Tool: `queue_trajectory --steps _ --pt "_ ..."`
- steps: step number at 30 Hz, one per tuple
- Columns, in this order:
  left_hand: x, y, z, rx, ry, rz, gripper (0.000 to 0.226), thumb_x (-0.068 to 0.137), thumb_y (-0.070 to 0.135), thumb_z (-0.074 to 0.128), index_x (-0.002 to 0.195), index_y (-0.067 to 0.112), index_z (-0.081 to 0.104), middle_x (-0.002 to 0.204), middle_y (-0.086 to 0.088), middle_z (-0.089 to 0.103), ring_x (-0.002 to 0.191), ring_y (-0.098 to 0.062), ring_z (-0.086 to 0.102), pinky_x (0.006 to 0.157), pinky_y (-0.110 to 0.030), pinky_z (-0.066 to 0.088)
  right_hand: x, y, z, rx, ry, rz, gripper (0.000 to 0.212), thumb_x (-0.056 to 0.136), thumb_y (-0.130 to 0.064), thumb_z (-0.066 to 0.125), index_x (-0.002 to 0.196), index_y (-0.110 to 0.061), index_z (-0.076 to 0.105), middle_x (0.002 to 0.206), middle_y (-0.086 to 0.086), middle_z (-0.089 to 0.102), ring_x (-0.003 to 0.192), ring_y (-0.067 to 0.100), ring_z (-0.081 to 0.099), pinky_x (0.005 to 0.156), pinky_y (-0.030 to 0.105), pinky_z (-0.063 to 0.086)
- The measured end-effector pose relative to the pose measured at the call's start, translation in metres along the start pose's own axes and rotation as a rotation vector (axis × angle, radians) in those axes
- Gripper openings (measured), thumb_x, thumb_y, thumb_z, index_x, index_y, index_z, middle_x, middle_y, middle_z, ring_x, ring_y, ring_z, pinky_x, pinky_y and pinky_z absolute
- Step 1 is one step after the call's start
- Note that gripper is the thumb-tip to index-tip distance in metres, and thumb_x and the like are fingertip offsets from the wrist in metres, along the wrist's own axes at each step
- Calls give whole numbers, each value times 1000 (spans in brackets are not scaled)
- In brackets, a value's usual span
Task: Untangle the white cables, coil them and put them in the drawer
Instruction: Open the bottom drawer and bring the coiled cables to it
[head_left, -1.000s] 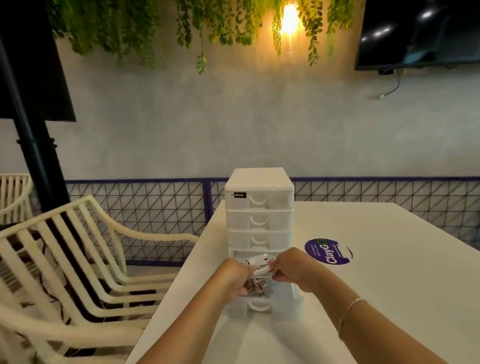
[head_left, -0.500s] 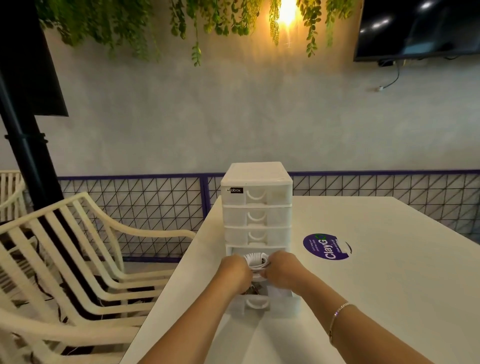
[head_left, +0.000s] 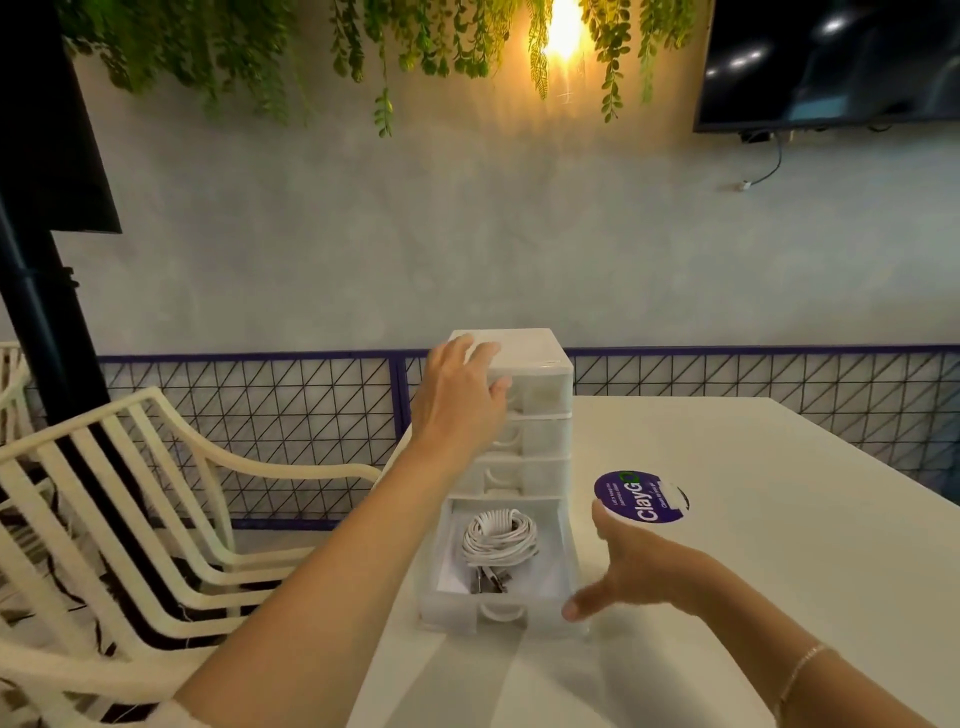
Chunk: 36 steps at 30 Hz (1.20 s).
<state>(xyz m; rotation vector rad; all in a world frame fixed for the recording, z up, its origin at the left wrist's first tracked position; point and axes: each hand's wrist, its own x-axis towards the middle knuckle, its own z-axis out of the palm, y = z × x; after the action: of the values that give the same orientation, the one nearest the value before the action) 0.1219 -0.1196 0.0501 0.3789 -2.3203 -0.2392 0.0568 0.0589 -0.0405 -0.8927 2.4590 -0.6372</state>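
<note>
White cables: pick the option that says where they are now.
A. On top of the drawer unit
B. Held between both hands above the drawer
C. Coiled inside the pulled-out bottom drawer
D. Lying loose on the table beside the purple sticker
C: the white cables lie coiled in the open bottom drawer, with the left hand up on the drawer unit and the right hand beside the drawer, neither holding them.

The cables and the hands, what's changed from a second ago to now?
Both hands let go of the coiled white cables, which now lie in the open drawer. The left hand rose to the top of the drawer unit; the right hand drew back to the drawer's right front corner, fingers open. The unit, drawer and purple sticker stayed put.
</note>
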Motion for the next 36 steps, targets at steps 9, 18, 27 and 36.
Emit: queue_trajectory --steps 9,18,27,36 --pt "34 -10 22 149 -350 2 48 99 45 31 145 32 29 152 -3 29 140 -24 19 116 -48 4 16 11 27 213 62 -66 137 63 -27 85 144 -13 -25 150 -3 33 137 19 31 107 26 29" --pt "35 -10 23 116 -267 15 41 98 39 39 137 30 44 142 -2 44 132 -23 33 111 -40 22 34 16 24 319 130 -49 134 65 -19 84 144 -14 -25 149 4 35 133 23 38 102 29 38" --pt "35 -10 24 82 -256 6 40 97 40 42 136 30 46 139 -1 48 129 -22 37 109 -40 23 62 8 21 400 336 11 134 65 -25 85 145 -7 -22 141 16 43 129 27 41 98 29 37" --pt "34 -12 25 86 -232 26 41 97 40 43 137 30 45 139 -1 49 127 -23 37 108 -38 23 88 3 21 431 429 47 124 72 -24 80 146 -8 -18 129 15 53 121 29 47 93 33 39"
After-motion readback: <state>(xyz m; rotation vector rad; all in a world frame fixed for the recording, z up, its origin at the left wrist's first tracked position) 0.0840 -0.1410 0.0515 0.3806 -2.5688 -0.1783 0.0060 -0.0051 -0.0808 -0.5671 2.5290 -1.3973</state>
